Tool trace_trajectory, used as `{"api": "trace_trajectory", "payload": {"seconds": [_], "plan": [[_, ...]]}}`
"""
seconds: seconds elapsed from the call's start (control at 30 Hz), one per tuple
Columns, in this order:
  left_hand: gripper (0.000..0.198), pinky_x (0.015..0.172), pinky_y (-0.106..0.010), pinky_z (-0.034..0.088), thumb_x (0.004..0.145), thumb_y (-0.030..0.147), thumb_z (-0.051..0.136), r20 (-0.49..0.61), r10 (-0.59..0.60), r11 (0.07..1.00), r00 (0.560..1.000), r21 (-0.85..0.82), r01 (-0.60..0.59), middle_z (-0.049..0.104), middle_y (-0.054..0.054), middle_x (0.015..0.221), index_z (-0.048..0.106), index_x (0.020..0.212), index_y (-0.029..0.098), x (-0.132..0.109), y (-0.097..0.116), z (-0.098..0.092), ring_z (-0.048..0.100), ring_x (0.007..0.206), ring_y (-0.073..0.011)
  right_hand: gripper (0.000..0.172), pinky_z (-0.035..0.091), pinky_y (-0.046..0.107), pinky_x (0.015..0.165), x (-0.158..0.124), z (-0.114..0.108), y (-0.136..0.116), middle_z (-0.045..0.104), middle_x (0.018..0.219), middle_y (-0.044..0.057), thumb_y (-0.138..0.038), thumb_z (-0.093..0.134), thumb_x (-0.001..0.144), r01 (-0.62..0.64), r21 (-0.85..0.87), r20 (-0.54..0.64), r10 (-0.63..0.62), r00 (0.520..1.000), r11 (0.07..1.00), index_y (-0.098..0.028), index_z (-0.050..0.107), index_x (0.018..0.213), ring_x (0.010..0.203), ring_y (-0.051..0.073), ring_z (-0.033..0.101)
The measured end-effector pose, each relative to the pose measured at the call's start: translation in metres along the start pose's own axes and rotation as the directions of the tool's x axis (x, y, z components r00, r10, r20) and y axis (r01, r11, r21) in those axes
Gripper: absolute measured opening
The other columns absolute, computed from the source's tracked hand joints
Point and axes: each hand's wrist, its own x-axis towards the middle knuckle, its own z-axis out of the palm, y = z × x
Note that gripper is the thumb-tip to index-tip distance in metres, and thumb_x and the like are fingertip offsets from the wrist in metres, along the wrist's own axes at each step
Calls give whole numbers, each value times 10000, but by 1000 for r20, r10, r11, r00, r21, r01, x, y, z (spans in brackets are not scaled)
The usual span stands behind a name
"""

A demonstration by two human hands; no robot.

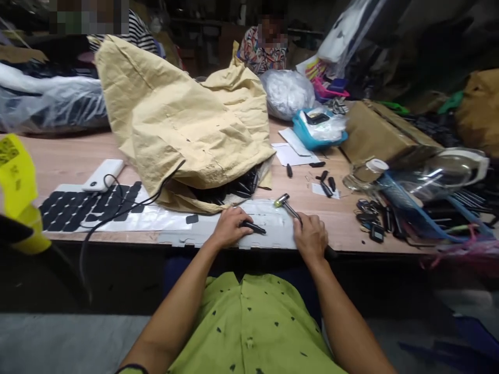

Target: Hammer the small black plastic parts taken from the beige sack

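Surface: a long wood-look table (70,156), cluttered, in a dim workroom w/ bags and stock piled behind.

Far left of frame, a yellow tag (13,171) carries black QR-type print, too small to read. Right of it, lower left, a white backing sheet w/ rows of black pads (74,208). A white power bank (103,174) lies on its upper edge, and a black cable (117,218) runs across and off the table front.

Centre: a big tan sack (183,119), crumpled, its mouth toward the person, w/ black rod-like pieces (241,187) spilling out.

Bottom centre, a pale plastic sheet (268,228) sits at the table edge. The left hand (230,226) rests on it, fingers curled, pinching a black stick (253,227) flat against the sheet. Just right, the right hand (310,236) is a closed fist round the handle of a small hammer (283,201), w/ the head raised a little above the sheet, near the stick's tip.

Right of centre: loose black bits (326,186), white papers (292,148), a blue tray (317,137), a clear bag of white stuff (286,93).

Right: a cardboard box (378,132) and a clear plastic tub (448,171).

Top of frame: two co-workers across the table, one in a striped top (136,34), one in a patterned shirt (259,52).
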Motion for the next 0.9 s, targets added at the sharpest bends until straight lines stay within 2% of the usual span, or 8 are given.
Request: {"api": "trace_trajectory", "payload": {"seconds": [0.17, 0.23, 0.3, 0.37, 0.47, 0.53, 0.77, 0.9], "plan": [[193, 874, -367, 421, 777, 303, 783, -17, 38, 999, 999, 26, -37, 668, -13, 916, 758, 965, 268, -2, -7, 1, 559, 958, -231, 287, 448, 320, 738, -15, -19, -8, 639, 918, 74, -350, 435, 953, -4, 293, 16, -1, 1000, 956, -215, 683, 1006, 870, 215, 571], [194, 875, -369, 423, 773, 308, 790, -22, 54, 998, 998, 26, -54, 671, -14, 896, 759, 960, 265, -3, -7, 0, 565, 946, -230, 309, 493, 328, 775, -28, -28, -16, 667, 932, 73, -377, 413, 969, 32, 409, 34, -50, 998, 912, -216, 671, 1022, 881, 211, 609], [216, 873, -369, 425, 765, 306, 799, -32, 52, 998, 998, 20, -51, 677, -15, 891, 755, 972, 262, -5, -6, -1, 568, 935, -228, 312, 523, 322, 784, -43, -36, -26, 697, 926, 62, -381, 415, 980, 39, 494, 104, -103, 989, 869, -219, 671, 1054, 869, 200, 643], [232, 867, -368, 425, 756, 303, 806, -41, 35, 999, 999, 16, -35, 682, -15, 887, 748, 976, 255, -5, -4, -1, 570, 926, -228, 315, 544, 322, 830, -56, -39, -35, 725, 1012, 72, -373, 433, 983, 48, 547, 135, -145, 980, 836, -218, 676, 1112, 941, 201, 668], [199, 854, -367, 422, 749, 302, 807, -46, 13, 1000, 999, 17, -12, 688, -10, 876, 743, 931, 253, -6, -2, 0, 573, 914, -226, 360, 549, 318, 911, -71, -39, -45, 715, 1180, 78, -336, 439, 989, 77, 587, 147, -199, 969, 806, -230, 645, 1264, 1079, 195, 663], [180, 846, -365, 423, 740, 301, 807, -57, -8, 1000, 998, 15, 9, 687, -4, 870, 737, 900, 256, -5, 1, 1, 574, 911, -225, 389, 551, 301, 919, -75, -40, -49, 710, 1204, 73, -308, 426, 997, 91, 600, 162, -232, 959, 795, -244, 619, 1328, 1101, 183, 662], [171, 841, -364, 423, 705, 268, 812, -78, -104, 994, 992, 10, 105, 679, -4, 857, 721, 847, 244, -3, 12, 2, 571, 923, -231, 408, 548, 229, 819, -73, -50, -58, 721, 1025, 55, -253, 409, 1009, 145, 587, 165, -292, 942, 796, -259, 594, 1373, 921, 142, 686], [130, 842, -368, 421, 724, 257, 791, -69, -113, 993, 991, 14, 114, 674, -5, 838, 726, 835, 238, -3, 14, 1, 569, 906, -228, 422, 531, 197, 754, -76, -49, -59, 687, 908, 35, -226, 396, 1005, 188, 509, 185, -320, 929, 840, -259, 591, 1378, 805, 123, 668]]}}
